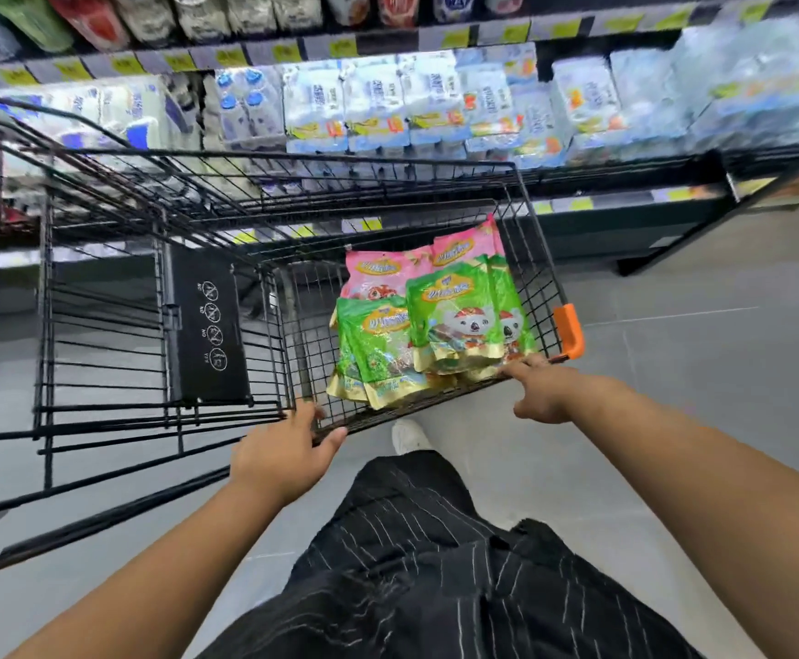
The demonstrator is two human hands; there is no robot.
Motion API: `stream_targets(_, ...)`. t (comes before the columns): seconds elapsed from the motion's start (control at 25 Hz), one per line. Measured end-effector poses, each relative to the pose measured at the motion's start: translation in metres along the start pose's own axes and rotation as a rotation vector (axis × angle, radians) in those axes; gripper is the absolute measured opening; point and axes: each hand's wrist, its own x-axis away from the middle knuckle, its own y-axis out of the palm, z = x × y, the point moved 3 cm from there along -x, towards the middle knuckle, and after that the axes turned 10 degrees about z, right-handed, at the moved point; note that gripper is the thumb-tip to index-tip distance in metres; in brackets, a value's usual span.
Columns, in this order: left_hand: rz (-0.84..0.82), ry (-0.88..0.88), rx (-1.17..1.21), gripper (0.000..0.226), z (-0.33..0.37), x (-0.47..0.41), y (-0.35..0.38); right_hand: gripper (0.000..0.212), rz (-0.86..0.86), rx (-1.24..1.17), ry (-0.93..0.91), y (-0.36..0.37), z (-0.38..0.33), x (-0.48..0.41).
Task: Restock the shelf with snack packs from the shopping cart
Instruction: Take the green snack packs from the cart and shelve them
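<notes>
A black wire shopping cart [103, 287] stands in front of me. Its small upper basket [538, 278] holds several green and pink snack packs [435, 321] lying in a pile. My left hand [283, 451] grips the basket's near wire rim, thumb under the edge. My right hand [542, 390] is at the basket's near right corner, its fingers curled, with the fingertips touching the gold bottom edge of a green pack beside the orange handle end [568, 330]. The store shelf [388, 40] runs across the top.
The shelves hold blue and white wrapped packs [374, 111] and bottles, with yellow price tags along the edges. A black flap with warning icons [207, 325] hangs inside the cart. Grey tiled floor [697, 349] lies to the right. My dark striped trousers and a white shoe show below.
</notes>
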Motion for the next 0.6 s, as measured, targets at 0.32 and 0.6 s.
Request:
stream_targets(0.32, -0.068, -0.068, 0.096, 0.049, 0.074, -0.011, -0.011, 0.052, -0.041, -0.011, -0.044, -0.037, 0.066, -0.017)
stream_targets(0.6, -0.095, -0.176, 0.112, 0.076, 0.1, -0.014, -0.002, 0.039, -0.013, -0.045, -0.205, -0.056, 0.115, -0.038)
